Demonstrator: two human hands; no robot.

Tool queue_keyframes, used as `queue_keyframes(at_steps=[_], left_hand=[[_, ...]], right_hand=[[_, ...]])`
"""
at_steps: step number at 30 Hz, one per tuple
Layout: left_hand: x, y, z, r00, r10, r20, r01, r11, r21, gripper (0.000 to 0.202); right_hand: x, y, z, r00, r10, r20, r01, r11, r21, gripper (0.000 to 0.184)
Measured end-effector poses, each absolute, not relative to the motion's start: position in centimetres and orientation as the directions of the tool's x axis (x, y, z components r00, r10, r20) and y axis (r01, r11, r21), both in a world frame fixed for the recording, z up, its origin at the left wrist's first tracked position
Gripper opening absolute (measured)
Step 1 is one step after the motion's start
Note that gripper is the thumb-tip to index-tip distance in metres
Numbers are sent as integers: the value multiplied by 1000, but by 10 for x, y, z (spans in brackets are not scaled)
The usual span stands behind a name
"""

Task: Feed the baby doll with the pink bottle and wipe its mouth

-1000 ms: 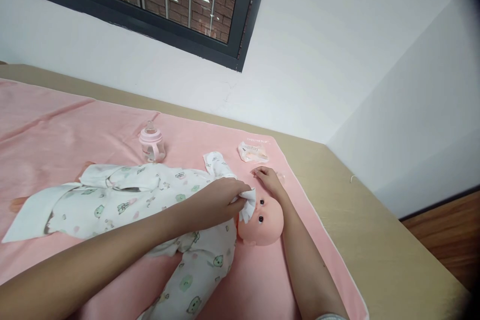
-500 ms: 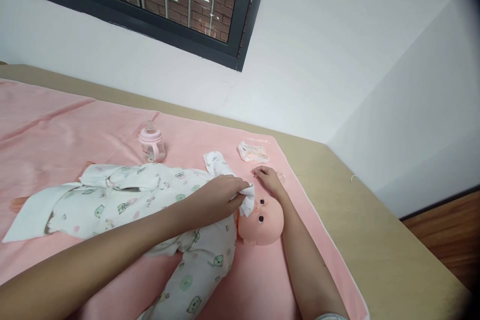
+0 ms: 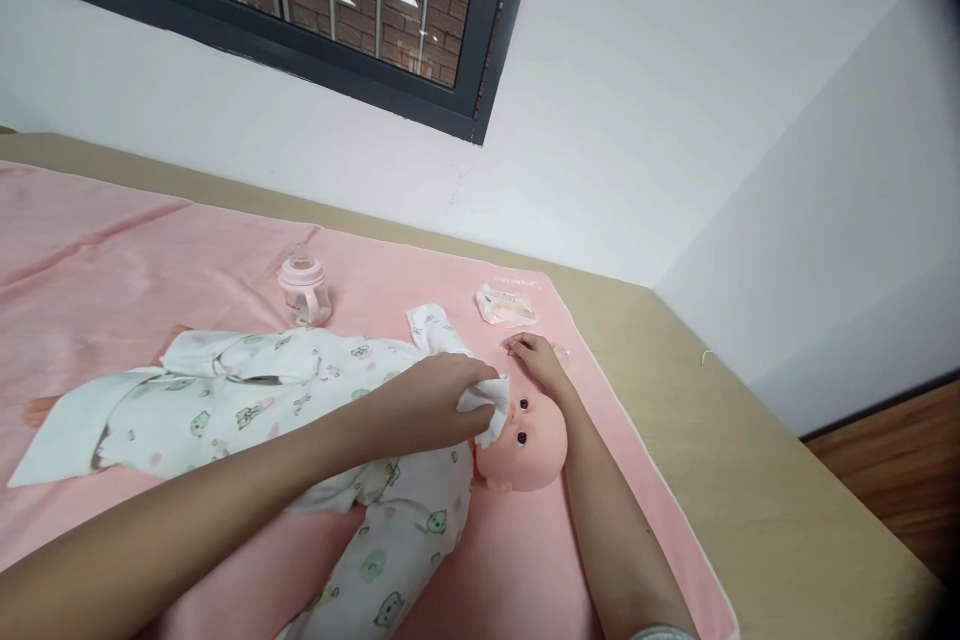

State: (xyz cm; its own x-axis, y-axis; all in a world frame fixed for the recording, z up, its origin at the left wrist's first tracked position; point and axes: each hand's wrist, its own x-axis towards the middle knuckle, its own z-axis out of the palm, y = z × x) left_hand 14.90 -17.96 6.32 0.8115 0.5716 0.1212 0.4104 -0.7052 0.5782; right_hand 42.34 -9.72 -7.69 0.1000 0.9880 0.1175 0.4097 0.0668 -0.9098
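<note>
A bald baby doll (image 3: 536, 445) lies on its back on a pink blanket (image 3: 390, 270), its head to the right. It wears a white sleepsuit (image 3: 300, 385) printed with green and pink figures. My left hand (image 3: 435, 402) reaches across the doll's chest, fingers closed on a crumpled white tissue (image 3: 491, 410). The tissue is at the lower face and covers the mouth area; both eyes show. My right hand (image 3: 534, 357) rests beyond the head, fingers curled together. What they hold, if anything, I cannot make out. My right forearm lies alongside the top of the head.
A pink-lidded baby bottle (image 3: 304, 292) with handles stands beyond the doll's legs. A small clear plastic packet (image 3: 508, 305) lies past my right hand. The wooden surface (image 3: 675, 400) shows along the blanket's edges. Behind rise a white wall (image 3: 600, 120) and a dark-framed window (image 3: 300, 50).
My left hand has turned slightly, and the tissue has shifted a little down and left, with more of it showing above the thumb. My right hand, the doll and the bottle stay put.
</note>
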Motion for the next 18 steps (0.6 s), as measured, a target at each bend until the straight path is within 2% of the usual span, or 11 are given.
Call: queue_keyframes(at_steps=[8, 18], left_hand=[[156, -179, 55, 834, 522, 177, 410, -803, 433, 20], [157, -172, 50, 840, 511, 180, 415, -821, 392, 18]], right_hand=[[423, -97, -77, 103, 986, 128, 426, 72, -902, 27], [426, -95, -80, 95, 987, 127, 405, 78, -911, 27]])
